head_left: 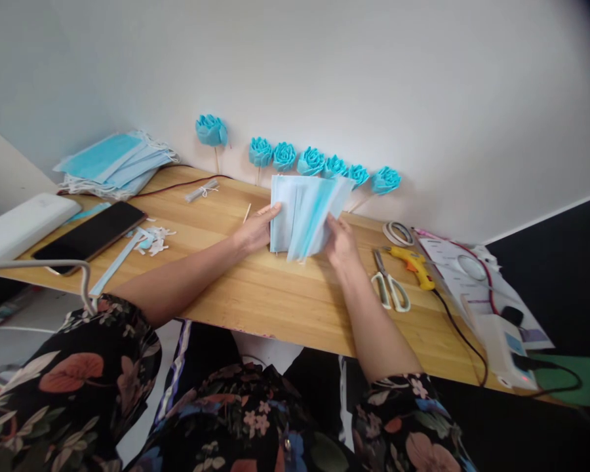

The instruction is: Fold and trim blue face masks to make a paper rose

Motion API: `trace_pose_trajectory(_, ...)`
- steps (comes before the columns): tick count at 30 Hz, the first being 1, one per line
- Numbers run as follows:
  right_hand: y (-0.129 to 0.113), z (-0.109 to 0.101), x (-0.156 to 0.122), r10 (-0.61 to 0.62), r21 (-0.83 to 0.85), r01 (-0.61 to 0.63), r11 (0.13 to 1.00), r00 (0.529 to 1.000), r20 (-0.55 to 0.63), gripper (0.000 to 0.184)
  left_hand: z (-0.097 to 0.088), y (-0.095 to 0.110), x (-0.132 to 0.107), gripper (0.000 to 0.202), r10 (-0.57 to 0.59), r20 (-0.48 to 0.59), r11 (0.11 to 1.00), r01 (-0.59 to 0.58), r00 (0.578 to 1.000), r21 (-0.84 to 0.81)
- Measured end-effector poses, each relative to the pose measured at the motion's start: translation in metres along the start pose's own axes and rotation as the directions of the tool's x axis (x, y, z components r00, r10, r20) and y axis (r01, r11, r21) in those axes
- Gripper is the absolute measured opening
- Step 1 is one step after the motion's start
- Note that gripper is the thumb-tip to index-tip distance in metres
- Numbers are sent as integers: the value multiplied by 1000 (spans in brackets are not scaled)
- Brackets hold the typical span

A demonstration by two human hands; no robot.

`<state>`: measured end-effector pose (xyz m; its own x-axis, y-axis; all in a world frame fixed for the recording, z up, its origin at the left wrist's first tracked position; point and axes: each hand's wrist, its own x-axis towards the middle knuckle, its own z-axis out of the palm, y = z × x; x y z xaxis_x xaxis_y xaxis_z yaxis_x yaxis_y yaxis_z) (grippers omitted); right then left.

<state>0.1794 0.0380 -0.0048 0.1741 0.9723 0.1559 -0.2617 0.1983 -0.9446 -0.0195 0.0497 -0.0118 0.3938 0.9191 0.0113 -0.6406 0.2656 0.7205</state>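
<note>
A blue and white pleated face mask (pixel 302 213) is held up between both hands above the middle of the table; it looks partly unfolded, and no ear loops show on it. My left hand (pixel 256 228) pinches its left edge, thumb in front. At its right edge, my right hand (pixel 341 239) grips the sheet, with some fingers hidden behind it. Behind the mask, a row of blue flowers (pixel 312 160) on thin sticks leans at the wall, and the mask's top covers part of a few.
At the left lie a stack of face masks (pixel 113 157), a white power bank (pixel 27 226), a black phone (pixel 91 236) and cut scraps (pixel 155 240). Scissors (pixel 391 288), a yellow glue gun (pixel 413 265), tape rolls (pixel 398 233) and a power strip (pixel 504 354) are at the right.
</note>
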Motion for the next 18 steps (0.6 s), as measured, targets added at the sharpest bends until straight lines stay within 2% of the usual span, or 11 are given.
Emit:
trace_pose_trajectory(4,8,11,-6,33,-92,-36,995,999,-40,38,5,0,-2,30,-20,31,1000,19,999,3)
trace_pose_trajectory(8,7,13,-10,-100,-194,89,977,994,-48,28,5,0,-2,27,-19,42,1000,19,999,2)
trace_pose_trajectory(11,6,13,-10,-198,-221,188,957,980,-26,28,4,0,-2,26,-20,36,1000,20,999,-1)
trace_pose_trajectory(18,1,11,-14,-279,-393,261,882,960,11,19,4,-1,-2,29,15,24,1000,-15,1000,17)
